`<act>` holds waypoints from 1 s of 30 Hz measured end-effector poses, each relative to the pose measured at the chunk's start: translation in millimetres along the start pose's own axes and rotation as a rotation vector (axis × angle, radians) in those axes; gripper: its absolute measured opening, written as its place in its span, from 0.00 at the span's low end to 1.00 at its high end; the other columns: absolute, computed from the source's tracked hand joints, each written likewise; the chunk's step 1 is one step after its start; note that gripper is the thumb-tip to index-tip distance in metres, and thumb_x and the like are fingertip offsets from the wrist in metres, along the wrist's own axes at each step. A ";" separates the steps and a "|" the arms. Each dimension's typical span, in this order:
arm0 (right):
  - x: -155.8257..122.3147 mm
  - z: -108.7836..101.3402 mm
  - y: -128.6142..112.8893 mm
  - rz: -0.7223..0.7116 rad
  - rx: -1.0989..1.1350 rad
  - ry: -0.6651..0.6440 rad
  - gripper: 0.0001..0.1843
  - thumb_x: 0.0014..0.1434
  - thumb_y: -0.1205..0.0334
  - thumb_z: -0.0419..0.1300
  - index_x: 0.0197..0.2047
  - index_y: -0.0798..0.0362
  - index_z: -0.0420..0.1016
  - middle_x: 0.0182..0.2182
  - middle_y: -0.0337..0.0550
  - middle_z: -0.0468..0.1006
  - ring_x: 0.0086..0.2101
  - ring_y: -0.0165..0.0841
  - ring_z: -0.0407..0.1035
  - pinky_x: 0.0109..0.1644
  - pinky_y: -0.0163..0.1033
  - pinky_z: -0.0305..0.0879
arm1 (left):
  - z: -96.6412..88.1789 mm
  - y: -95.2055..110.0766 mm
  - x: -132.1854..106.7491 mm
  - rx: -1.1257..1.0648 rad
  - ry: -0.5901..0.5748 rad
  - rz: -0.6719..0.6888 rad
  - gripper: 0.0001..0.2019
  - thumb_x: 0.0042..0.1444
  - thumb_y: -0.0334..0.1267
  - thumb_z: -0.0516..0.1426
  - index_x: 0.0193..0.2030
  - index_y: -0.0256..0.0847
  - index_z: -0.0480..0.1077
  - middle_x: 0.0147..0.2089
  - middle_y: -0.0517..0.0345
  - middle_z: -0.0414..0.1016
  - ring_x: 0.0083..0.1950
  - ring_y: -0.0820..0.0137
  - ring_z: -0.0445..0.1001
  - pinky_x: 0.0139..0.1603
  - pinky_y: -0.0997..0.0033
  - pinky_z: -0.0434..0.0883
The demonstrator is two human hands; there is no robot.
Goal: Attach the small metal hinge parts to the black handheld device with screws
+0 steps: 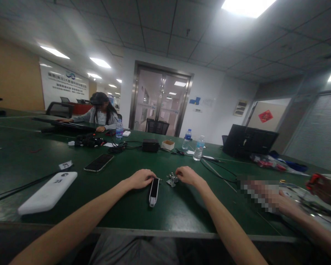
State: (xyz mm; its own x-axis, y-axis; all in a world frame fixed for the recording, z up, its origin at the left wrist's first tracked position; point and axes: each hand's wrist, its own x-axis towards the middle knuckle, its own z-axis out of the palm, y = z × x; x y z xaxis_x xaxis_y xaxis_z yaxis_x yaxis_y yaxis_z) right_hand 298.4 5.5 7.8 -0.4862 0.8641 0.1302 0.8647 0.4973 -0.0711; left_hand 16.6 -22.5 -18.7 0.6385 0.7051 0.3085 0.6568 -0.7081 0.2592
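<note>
A white, rounded rectangular slab reads "28". The left hand curls at the far end of a slim white, black-faced bar on the green table, long axis pointing away from the person. Then small silvery metal pieces, the right hand bent beside them; whether either hand grips, I cannot tell.

Lights are glaring overhead, the dim table is showing a faint sheen, the sign is looking soft (pixelation is masking two patches), and distortion is stretching the edges.
</note>
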 end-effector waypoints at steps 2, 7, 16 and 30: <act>0.1 1.4 3.9 0.039 -0.010 -0.028 0.14 0.54 0.68 0.53 0.41 0.51 0.77 0.39 0.45 0.78 0.39 0.33 0.71 0.39 0.32 0.59 | 0.3 -0.7 0.3 -0.003 -0.006 -0.003 0.13 0.61 0.39 0.49 0.48 0.43 0.72 0.40 0.56 0.73 0.39 0.70 0.71 0.40 0.72 0.65; 3.2 7.9 11.0 0.064 -0.004 -0.051 0.16 0.53 0.69 0.55 0.44 0.51 0.76 0.42 0.46 0.77 0.41 0.35 0.70 0.41 0.33 0.60 | -0.5 0.7 0.5 -0.012 -0.009 -0.009 0.13 0.61 0.38 0.49 0.47 0.43 0.72 0.39 0.56 0.74 0.38 0.70 0.71 0.39 0.72 0.65; 10.7 19.9 16.1 0.042 -0.032 -0.055 0.11 0.55 0.64 0.56 0.41 0.50 0.77 0.40 0.46 0.77 0.41 0.35 0.70 0.42 0.34 0.61 | -1.2 2.9 0.7 -0.016 0.000 0.008 0.13 0.61 0.38 0.49 0.47 0.42 0.72 0.38 0.57 0.74 0.38 0.70 0.71 0.40 0.72 0.65; 14.8 23.7 15.3 0.107 0.005 -0.038 0.11 0.52 0.63 0.59 0.40 0.52 0.76 0.39 0.45 0.76 0.39 0.33 0.70 0.39 0.32 0.60 | 1.0 -1.8 2.8 -0.003 -0.007 -0.003 0.14 0.60 0.40 0.49 0.46 0.42 0.72 0.35 0.57 0.73 0.34 0.70 0.69 0.36 0.73 0.64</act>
State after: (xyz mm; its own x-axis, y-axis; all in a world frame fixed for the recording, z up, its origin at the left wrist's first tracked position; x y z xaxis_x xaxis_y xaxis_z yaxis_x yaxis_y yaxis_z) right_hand 301.4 27.7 -14.8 -0.3959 0.9144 0.0842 0.9112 0.4026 -0.0870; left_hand 17.5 -19.2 -19.3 0.6394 0.7075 0.3011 0.6575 -0.7061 0.2629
